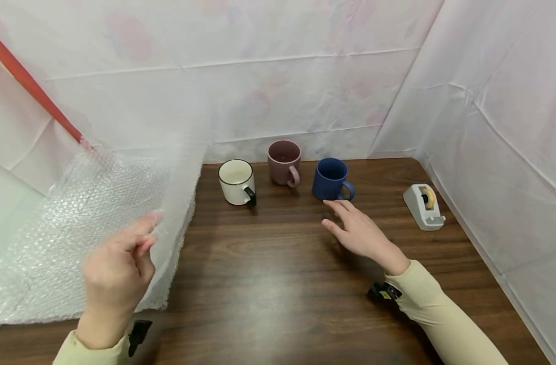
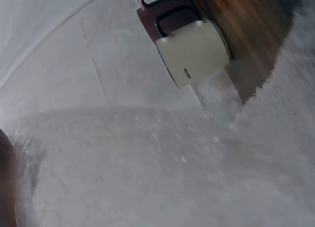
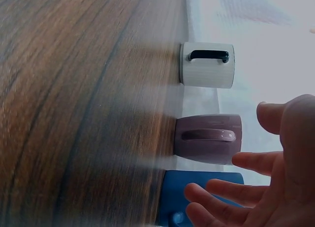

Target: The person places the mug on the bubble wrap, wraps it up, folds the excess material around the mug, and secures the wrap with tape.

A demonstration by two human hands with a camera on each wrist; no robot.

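Note:
At the left, a large sheet of bubble wrap has its near part lifted and blurred. My left hand is in front of it, thumb and forefinger pinching the film near its right side. My right hand hovers with fingers spread just in front of a blue mug, fingertips close to its base. In the right wrist view its fingers overlap the blue mug. A mauve mug and a white mug with black rim and handle stand upright to the left of the blue one.
A white tape dispenser with yellowish tape stands at the table's right side. A red strip slants down to the bubble wrap's back corner. White cloth hangs behind and to the right of the brown wooden table.

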